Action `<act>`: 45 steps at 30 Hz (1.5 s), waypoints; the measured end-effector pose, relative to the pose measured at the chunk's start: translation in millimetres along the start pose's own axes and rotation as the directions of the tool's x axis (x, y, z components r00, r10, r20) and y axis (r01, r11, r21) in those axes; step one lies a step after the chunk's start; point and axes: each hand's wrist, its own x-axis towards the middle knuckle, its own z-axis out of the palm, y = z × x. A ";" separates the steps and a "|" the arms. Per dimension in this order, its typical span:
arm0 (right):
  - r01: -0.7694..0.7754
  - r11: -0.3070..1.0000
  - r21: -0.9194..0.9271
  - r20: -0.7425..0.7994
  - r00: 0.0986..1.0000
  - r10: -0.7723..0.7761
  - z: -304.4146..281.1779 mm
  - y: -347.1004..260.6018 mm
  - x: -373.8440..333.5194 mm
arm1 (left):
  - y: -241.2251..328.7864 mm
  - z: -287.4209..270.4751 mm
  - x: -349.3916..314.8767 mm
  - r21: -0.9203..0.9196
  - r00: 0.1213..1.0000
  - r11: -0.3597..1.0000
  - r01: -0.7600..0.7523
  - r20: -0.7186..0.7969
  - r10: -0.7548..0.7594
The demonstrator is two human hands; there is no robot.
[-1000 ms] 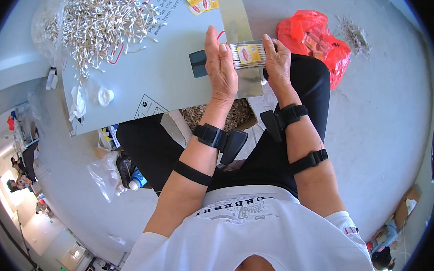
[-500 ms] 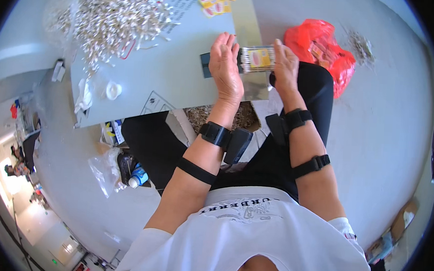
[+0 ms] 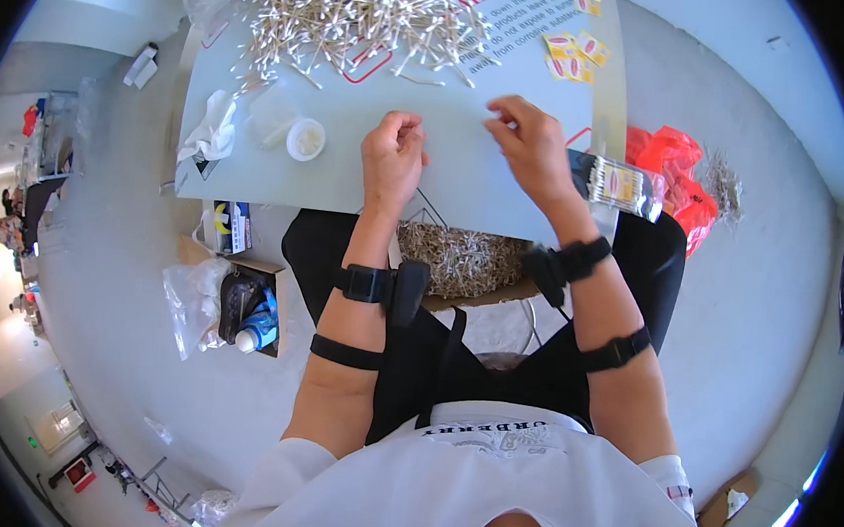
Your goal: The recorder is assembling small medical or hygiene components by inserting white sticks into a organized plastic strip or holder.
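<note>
I have the left hand [image 3: 393,161] loosely curled over the worktop [image 3: 292,183] and cannot tell if it holds anything. The right hand [image 3: 533,151], blurred on my feed, is half open, nothing visible in it. Between 3 and 4 o'clock from it, the swab packet [image 3: 619,186] lies at the worktop's edge.

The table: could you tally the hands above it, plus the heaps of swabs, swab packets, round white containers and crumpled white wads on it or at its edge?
Hands (left hand, right hand): 2
Swab heap: 1
Swab packet: 1
Round white container: 1
Crumpled white wad: 1
Total: 6
</note>
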 end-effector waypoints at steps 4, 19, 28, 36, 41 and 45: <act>0.022 0.961 -0.277 -0.015 1.000 -0.028 50.4 -11.6 51.4 | -5.9 1.8 1.7 -0.195 0.999 0.980 0.036 0.006 -0.035; 0.159 0.924 -0.348 0.100 0.986 -0.132 9.9 -12.1 -47.2 | 0.0 5.3 10.7 0.454 0.862 0.738 -0.499 0.173 0.476; 0.224 0.955 -0.192 0.525 0.846 -0.093 -29.8 -21.5 -62.6 | -7.3 -1.5 24.0 0.502 0.849 0.712 -0.491 0.092 0.520; -0.028 0.994 -0.110 -0.113 0.993 0.015 21.0 -1.0 24.0 | 1.2 -4.2 25.1 0.565 0.876 0.678 -0.471 0.206 0.437; -0.029 0.968 -0.250 -0.127 0.992 -0.003 36.6 2.1 63.0 | 2.4 1.6 28.0 0.589 0.877 0.688 -0.423 0.075 0.475; 0.051 0.981 -0.185 -0.080 0.995 -0.067 37.3 8.6 49.7 | 1.3 -1.9 26.7 0.568 0.896 0.703 -0.428 0.165 0.413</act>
